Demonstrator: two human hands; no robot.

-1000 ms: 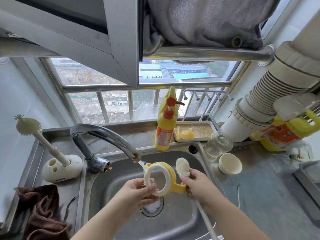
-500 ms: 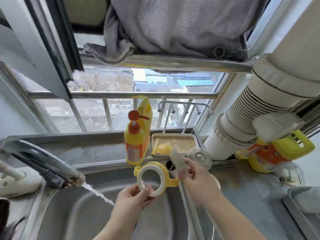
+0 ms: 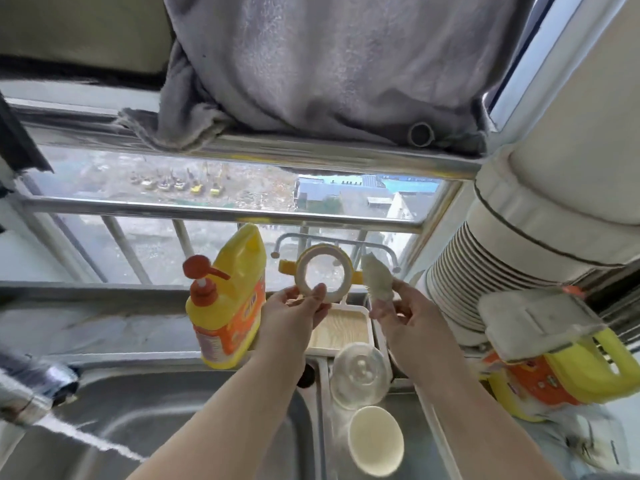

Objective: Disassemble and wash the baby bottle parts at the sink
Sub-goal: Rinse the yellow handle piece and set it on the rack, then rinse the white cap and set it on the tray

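My left hand [image 3: 294, 311] pinches the lower rim of the yellow-and-white bottle collar ring [image 3: 323, 271] with side handles, held up over the drying tray [image 3: 337, 329] behind the sink. My right hand [image 3: 403, 315] grips a white sponge bottle brush [image 3: 377, 278] just right of the ring, its head pointing up. The clear glass bottle [image 3: 360, 375] and a cream cap [image 3: 375, 443] stand on the sink's right ledge. Water runs from the faucet [image 3: 31, 386] into the steel sink [image 3: 145, 420] at lower left.
A yellow detergent bottle with a red pump [image 3: 228, 299] stands left of my left hand. A white ribbed duct [image 3: 512, 258] and a second yellow jug [image 3: 568, 372] fill the right side. A grey towel [image 3: 322, 64] hangs overhead on the window rail.
Both hands lifted the ring and brush away from the water stream, up and back toward the tray and rack behind the sink. My view swung right and upward.
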